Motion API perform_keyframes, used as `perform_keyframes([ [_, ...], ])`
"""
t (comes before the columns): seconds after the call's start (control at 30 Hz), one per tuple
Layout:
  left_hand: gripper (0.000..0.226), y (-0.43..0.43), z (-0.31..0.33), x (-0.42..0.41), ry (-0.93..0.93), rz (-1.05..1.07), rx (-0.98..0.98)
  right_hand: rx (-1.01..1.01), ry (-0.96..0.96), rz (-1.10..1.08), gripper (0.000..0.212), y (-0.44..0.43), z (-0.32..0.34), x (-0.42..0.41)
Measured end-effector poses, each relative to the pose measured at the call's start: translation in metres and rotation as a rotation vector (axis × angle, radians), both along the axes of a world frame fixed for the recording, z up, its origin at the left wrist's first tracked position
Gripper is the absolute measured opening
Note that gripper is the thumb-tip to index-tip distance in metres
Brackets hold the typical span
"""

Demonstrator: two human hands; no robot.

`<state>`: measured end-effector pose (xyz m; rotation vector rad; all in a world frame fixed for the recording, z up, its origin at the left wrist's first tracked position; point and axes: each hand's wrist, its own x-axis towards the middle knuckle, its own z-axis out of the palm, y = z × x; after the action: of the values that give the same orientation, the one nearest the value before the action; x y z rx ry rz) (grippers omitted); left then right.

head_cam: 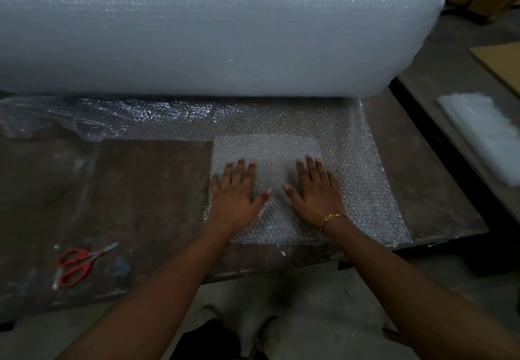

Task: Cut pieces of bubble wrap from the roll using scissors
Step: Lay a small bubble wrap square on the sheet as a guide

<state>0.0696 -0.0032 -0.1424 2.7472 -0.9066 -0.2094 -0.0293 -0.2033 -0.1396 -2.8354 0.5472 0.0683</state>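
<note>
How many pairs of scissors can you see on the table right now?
1. Red-handled scissors lie on the table near its front left edge, left of the left hand, untouched. Others could be hidden behind the big bubble wrap roll.

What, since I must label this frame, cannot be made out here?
Head view only.
1. Bubble wrap roll: top and left end cut off by the frame edges.
2. Bubble wrap piece: its middle is covered by the left hand and right hand.
3. Scissors: blurred, blade state unclear.
4. White bundle: blurred, cut off by the right edge.
</note>
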Motion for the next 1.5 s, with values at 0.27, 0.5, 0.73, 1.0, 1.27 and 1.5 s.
perform_keyframes([
  [0.27,0.056,-0.042,0.006,0.045,-0.107,-0.053,-0.058,0.066,-0.055,0.056,0.064,0.014,0.013,0.079],
  [0.5,0.061,-0.04,-0.026,0.063,-0.026,-0.085,0.06,0.014,0.015,0.082,0.066,0.004,-0.011,0.089],
  [0.73,0.069,-0.038,-0.027,0.061,-0.064,-0.08,0.068,0.013,0.019,-0.037,0.073,-0.001,-0.014,0.084],
  [1.0,0.075,-0.037,-0.022,0.061,-0.005,-0.034,0.076,0.009,0.041,-0.116,0.083,-0.027,-0.013,0.067],
  [1.27,0.064,-0.023,-0.012,0.011,-0.114,-0.083,-0.063,0.085,-0.058,0.011,0.069,0.033,0.002,0.038],
  [1.5,0.067,-0.004,-0.025,-0.009,-0.044,-0.079,0.039,0.064,-0.018,0.067,0.072,0.053,-0.013,0.018],
])
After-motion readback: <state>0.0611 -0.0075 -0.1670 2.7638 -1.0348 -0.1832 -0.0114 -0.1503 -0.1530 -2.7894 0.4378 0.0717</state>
